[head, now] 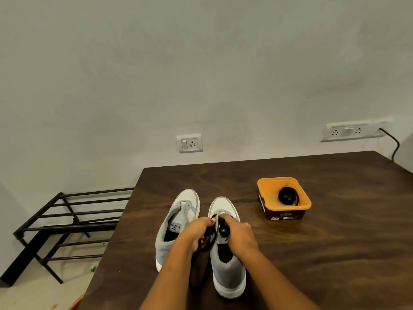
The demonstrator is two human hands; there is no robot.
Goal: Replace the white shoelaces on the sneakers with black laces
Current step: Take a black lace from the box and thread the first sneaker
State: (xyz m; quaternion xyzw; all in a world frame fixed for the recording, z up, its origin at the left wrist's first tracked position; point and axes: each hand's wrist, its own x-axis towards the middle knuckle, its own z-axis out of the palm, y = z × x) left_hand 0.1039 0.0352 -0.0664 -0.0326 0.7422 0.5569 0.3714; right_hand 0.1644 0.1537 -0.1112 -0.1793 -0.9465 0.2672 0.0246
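Note:
Two grey and white sneakers stand side by side on the dark wooden table [312, 253], toes pointing away. The left sneaker [176, 220] shows no lace in its eyelets. Over the right sneaker [225, 262], my left hand [196, 233] and my right hand [238, 233] meet at the eyelets, each pinching part of a black lace [212, 237]. The lace hangs down between the shoes. The hands hide most of the right sneaker's eyelets.
An orange tub [283, 198] at the right back of the table holds a coiled black lace [288, 195]. A black metal rack [67, 222] stands on the floor to the left. Wall sockets [191, 143] sit behind, with a cable [395, 146] at the far right.

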